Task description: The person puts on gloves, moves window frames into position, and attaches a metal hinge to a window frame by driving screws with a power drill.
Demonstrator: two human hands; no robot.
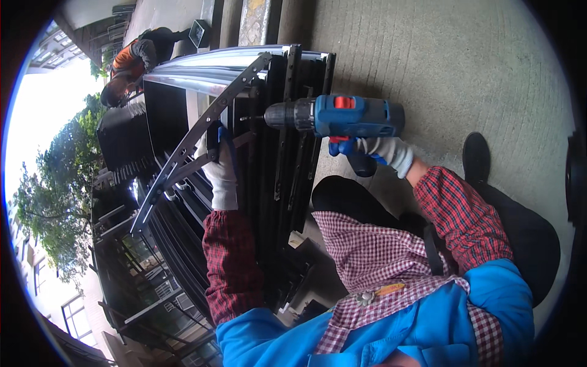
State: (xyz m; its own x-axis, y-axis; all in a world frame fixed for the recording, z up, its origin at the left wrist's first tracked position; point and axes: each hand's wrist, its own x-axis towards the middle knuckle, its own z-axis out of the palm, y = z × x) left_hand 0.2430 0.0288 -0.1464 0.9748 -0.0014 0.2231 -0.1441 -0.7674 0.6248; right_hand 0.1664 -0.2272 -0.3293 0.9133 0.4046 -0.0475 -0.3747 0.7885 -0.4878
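Observation:
My right hand, in a white glove with blue palm coating, grips the handle of a blue cordless drill with a red switch. The drill lies level, its thin bit pointing left towards the frames. My left hand, gloved alike, closes around a dark metal window hinge stay, a long perforated bar with a shorter linked arm. This stay slants across a stack of black metal frames. A gap separates the bit from the slanting bar. The stay hides some of my left fingers.
More dark perforated bars run along the near side of the frames. Beyond the stack, a person in an orange top bends over beside a small dark tray. Concrete floor lies to the right, with my shoe on it.

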